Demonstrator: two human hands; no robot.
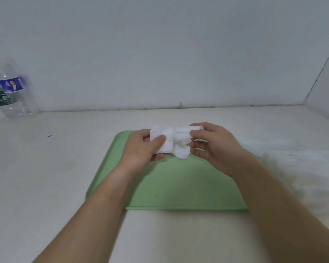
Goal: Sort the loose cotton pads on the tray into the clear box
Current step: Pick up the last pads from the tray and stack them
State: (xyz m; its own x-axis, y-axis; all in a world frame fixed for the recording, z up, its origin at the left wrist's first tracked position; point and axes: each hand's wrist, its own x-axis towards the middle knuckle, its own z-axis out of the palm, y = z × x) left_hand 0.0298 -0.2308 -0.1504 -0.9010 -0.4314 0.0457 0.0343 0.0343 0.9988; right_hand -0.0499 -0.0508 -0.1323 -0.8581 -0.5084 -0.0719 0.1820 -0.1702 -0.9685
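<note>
From the head view, both hands hold a bunch of white cotton pads (171, 141) just above the far end of the green tray (178, 186). The left hand (142, 149) pinches them under its thumb; the right hand (211, 147) grips their other end with curled fingers. A clear bottle (11, 93) stands well left of the tray.

Left hand (140, 149) and right hand (213, 147) both pinch a bunch of cotton pads (171, 141) above the green tray (178, 186).

Bottle (17, 99) standing far left
It is standing upright on the pale worktop (45, 168), near the grey wall (159, 54), label facing forward.
</note>
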